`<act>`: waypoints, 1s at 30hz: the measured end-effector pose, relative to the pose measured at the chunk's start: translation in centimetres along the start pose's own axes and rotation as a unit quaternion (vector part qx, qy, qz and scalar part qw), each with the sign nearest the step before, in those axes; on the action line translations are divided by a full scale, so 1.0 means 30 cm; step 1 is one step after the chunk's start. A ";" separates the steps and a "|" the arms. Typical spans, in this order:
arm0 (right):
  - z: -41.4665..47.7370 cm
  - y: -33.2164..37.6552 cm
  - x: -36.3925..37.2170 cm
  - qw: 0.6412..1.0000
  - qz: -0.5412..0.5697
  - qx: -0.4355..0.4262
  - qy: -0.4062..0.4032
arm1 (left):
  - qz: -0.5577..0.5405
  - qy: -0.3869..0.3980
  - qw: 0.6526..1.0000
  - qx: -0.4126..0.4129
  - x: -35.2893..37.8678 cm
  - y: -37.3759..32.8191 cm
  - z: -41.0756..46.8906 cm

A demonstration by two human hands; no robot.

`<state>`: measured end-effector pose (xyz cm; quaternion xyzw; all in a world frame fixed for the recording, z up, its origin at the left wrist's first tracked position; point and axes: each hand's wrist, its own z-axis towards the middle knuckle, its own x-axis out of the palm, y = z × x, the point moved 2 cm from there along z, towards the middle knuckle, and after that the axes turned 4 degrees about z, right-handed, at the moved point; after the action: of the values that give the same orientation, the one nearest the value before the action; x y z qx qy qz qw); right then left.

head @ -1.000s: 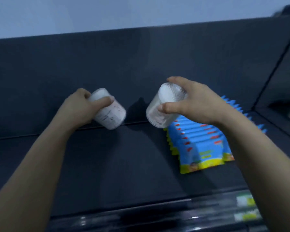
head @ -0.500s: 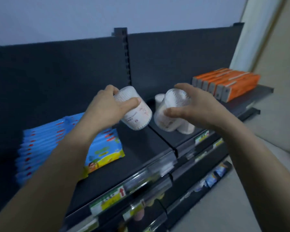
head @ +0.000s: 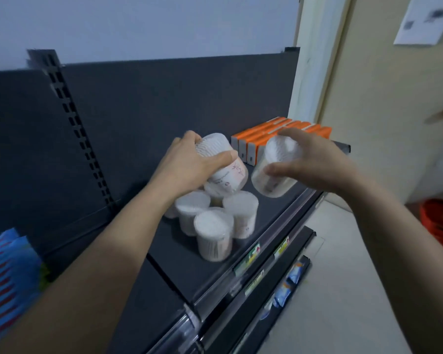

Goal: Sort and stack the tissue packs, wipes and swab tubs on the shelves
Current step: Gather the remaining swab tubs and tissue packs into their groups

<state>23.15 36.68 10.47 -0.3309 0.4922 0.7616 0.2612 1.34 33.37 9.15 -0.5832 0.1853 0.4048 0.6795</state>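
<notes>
My left hand (head: 187, 167) grips a clear swab tub (head: 228, 175), tilted, just above a cluster of several swab tubs (head: 214, 232) standing upright on the dark shelf (head: 179, 267). My right hand (head: 315, 163) holds a second swab tub (head: 271, 180), tilted, in the air to the right of the cluster. A row of orange boxes (head: 269, 131) stands at the shelf's back right. Blue wipes packs (head: 8, 277) lie at the far left edge.
A slotted upright (head: 74, 129) divides the dark back panel. Price-tag rails (head: 256, 254) line the shelf fronts, with lower shelves below. A cream door (head: 394, 123) and a red bucket (head: 440, 221) are to the right, over pale floor.
The view has swung right along the shelf. Both hands carried their tubs rightwards to the cluster of tubs; the blue wipes packs now lie far left and the orange boxes sit behind the hands.
</notes>
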 end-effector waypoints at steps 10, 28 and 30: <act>0.313 -0.241 0.049 0.981 -0.024 -0.024 0.190 | 0.074 0.012 0.996 -0.048 0.257 -0.062 0.289; 0.512 -0.414 0.206 0.899 -0.069 -0.138 0.410 | 0.246 0.049 0.939 -0.234 0.502 -0.055 0.442; 0.504 -0.416 0.225 0.895 -0.061 -0.138 0.421 | 0.289 0.049 0.926 -0.238 0.524 -0.025 0.436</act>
<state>24.09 55.83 2.62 -0.6824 0.4253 0.5939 0.0269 8.53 50.95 1.52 -0.6679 0.2771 0.5868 0.3644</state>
